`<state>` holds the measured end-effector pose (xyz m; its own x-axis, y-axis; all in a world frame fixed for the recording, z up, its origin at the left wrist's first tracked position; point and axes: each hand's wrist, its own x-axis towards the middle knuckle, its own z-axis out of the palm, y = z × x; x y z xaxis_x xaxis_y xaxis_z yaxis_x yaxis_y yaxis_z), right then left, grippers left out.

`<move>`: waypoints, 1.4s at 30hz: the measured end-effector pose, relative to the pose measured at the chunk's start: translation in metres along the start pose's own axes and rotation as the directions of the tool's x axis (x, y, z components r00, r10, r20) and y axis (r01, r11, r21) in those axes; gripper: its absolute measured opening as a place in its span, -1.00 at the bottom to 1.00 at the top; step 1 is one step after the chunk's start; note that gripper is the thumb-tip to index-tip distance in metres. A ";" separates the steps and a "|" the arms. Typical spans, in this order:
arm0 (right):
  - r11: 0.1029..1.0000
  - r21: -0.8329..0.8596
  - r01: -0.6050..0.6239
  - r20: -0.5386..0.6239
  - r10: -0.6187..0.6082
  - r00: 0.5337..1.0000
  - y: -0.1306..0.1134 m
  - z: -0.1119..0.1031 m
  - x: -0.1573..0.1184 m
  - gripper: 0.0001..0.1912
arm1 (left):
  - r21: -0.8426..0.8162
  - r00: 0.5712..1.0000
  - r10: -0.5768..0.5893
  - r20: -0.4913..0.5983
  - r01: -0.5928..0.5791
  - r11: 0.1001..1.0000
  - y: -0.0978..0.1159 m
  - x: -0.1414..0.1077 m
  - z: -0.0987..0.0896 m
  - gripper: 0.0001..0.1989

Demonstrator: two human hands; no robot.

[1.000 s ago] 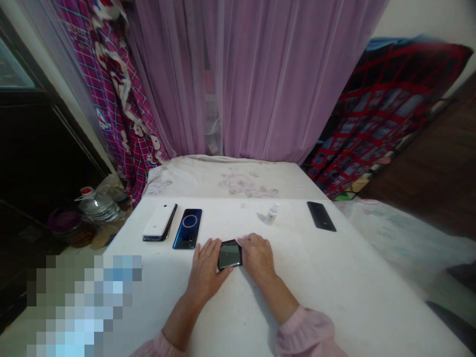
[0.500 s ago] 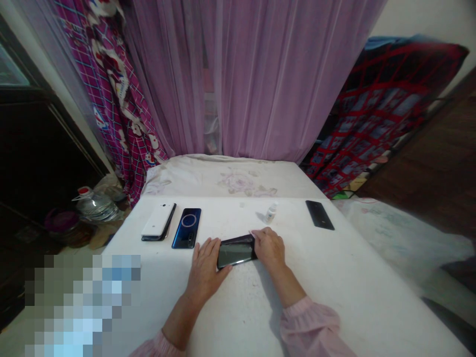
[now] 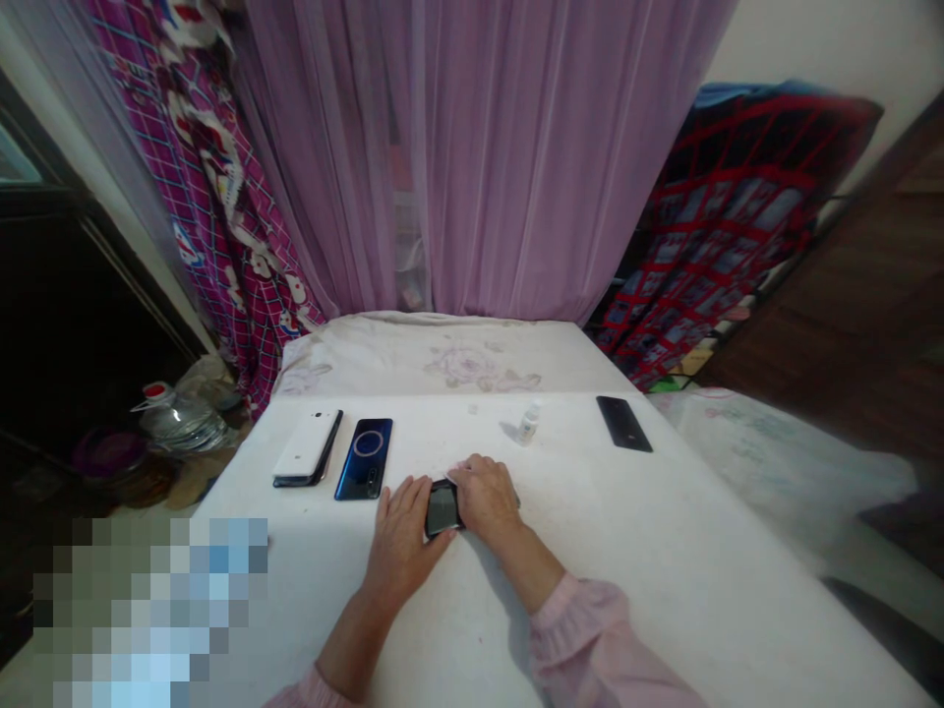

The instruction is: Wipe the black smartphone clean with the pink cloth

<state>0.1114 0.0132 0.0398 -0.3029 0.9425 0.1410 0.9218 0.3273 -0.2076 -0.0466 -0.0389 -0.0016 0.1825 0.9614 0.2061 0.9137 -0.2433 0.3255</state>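
A dark smartphone (image 3: 443, 511) lies flat on the white table in front of me, its glossy face up. My left hand (image 3: 402, 531) grips its left end, thumb along the near edge and fingers at the far edge. Over the middle and right part of the phone, my right hand (image 3: 487, 497) is closed on what looks like a small pale cloth (image 3: 457, 474). Only a bit of this cloth shows at the fingertips. Much of the phone's right side is hidden under that hand.
A blue phone (image 3: 364, 459) lies left of my hands, beside a stack topped by a white phone (image 3: 308, 444). Beyond my right hand stands a small white bottle (image 3: 528, 425). Another black phone (image 3: 623, 424) rests at the right. Purple curtains (image 3: 516, 157) hang behind the table (image 3: 626, 551).
My right hand has slid left along the phone, from its right end to over its middle, covering more of the screen. My left hand keeps its hold. The view has shifted slightly.
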 end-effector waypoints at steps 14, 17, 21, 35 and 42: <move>0.921 -0.033 -0.389 0.020 0.390 0.921 0.045 -0.014 -0.012 -0.68 | -0.019 0.999 -0.016 -0.044 0.016 1.000 0.002 0.000 0.001 -0.41; 0.911 -0.018 -0.412 0.024 0.412 0.911 0.044 -0.017 -0.027 -0.67 | -0.015 0.999 -0.026 -0.039 0.025 1.000 0.003 0.000 0.001 -0.41; 0.925 0.004 -0.379 -0.007 0.379 0.925 0.048 -0.014 -0.055 -0.69 | -0.021 0.998 -0.025 -0.050 0.024 0.999 0.003 0.000 0.002 -0.41; 0.940 0.119 -0.321 -0.082 0.332 0.940 0.056 -0.001 -0.032 -0.69 | -0.012 1.000 -0.008 -0.028 0.007 1.000 0.002 -0.001 -0.001 -0.41; 0.963 0.177 -0.203 -0.244 0.243 0.939 0.064 0.012 -0.067 -0.66 | 0.007 0.999 0.013 -0.030 -0.013 1.000 0.003 -0.003 0.000 -0.40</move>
<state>0.1873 -0.0280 0.0053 -0.0014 0.9481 0.3179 0.9067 0.1353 -0.3995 -0.0448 -0.0421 -0.0008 0.1835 0.9538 0.2377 0.9139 -0.2546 0.3162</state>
